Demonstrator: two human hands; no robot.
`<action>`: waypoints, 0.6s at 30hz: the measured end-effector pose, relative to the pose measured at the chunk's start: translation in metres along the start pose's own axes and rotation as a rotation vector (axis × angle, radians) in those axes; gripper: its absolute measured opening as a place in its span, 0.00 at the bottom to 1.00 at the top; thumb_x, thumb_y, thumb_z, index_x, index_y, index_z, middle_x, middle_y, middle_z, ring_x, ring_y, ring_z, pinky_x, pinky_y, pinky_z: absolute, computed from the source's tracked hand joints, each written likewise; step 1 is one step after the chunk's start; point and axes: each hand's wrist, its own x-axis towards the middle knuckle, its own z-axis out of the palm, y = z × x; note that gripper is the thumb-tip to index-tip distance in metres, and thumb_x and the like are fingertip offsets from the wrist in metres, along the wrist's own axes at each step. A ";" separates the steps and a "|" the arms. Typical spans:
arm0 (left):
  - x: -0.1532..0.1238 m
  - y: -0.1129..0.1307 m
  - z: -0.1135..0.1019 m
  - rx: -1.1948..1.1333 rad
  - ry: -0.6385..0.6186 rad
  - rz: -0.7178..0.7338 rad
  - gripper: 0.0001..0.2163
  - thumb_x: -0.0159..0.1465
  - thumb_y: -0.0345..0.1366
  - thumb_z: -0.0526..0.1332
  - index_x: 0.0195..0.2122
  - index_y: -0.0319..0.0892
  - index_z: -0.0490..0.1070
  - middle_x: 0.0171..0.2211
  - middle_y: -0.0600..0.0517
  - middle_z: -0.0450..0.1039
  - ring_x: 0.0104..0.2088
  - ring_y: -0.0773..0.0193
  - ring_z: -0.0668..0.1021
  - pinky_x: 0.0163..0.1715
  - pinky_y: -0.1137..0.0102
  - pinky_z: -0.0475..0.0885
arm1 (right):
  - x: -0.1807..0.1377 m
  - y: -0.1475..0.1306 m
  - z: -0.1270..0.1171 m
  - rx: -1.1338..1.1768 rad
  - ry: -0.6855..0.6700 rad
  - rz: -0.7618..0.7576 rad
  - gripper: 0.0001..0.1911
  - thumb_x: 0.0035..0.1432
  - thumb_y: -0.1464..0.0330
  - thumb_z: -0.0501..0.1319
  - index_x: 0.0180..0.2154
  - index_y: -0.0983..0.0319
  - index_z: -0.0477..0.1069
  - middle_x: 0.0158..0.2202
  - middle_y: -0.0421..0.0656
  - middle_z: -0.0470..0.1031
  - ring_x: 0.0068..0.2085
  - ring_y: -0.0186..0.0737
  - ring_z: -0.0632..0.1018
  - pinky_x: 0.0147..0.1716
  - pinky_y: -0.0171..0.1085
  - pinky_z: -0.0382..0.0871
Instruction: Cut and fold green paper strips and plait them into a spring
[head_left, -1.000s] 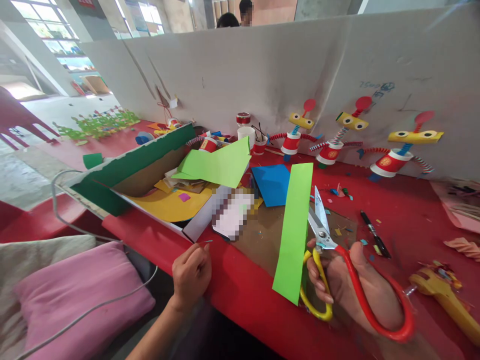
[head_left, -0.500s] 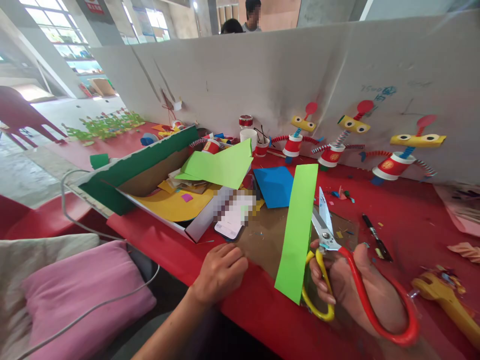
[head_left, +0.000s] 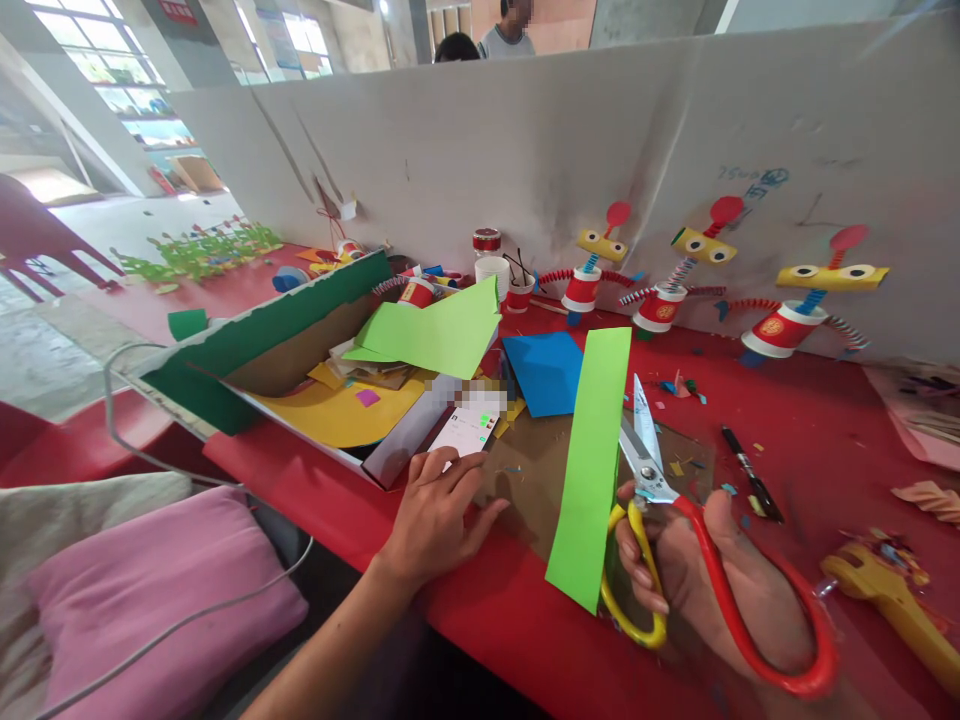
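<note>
My left hand (head_left: 437, 515) is open, its fingers spread at the near end of a lit phone (head_left: 469, 428) on the table. Whether the fingertips press the screen I cannot tell. In my right hand (head_left: 720, 575) is a pair of scissors (head_left: 651, 482) with one yellow and one red handle, blades slightly apart and pointing away from me. A long bright green paper strip (head_left: 590, 465) stands along the left side of the scissors, by my right fingertips. How the strip is gripped is partly hidden.
A box (head_left: 247, 345) with yellow card inside has a green sheet (head_left: 439, 335) across it. Blue card (head_left: 544, 372), a black pen (head_left: 752, 475), a yellow tool (head_left: 900, 605) and paper-cup figures (head_left: 784, 325) are on the red table. A white partition (head_left: 525, 150) stands behind.
My left hand has gone from curled at the table's edge to spread fingers over the phone's near end. The phone's screen content has changed. My right hand still holds the scissors.
</note>
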 end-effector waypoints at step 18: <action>0.004 -0.008 0.009 0.012 -0.021 -0.120 0.11 0.60 0.42 0.55 0.39 0.42 0.67 0.42 0.46 0.74 0.44 0.52 0.68 0.42 0.59 0.60 | 0.003 -0.001 -0.002 -0.159 0.012 -0.023 0.36 0.50 0.40 0.40 0.43 0.56 0.70 0.28 0.48 0.68 0.26 0.41 0.67 0.21 0.39 0.60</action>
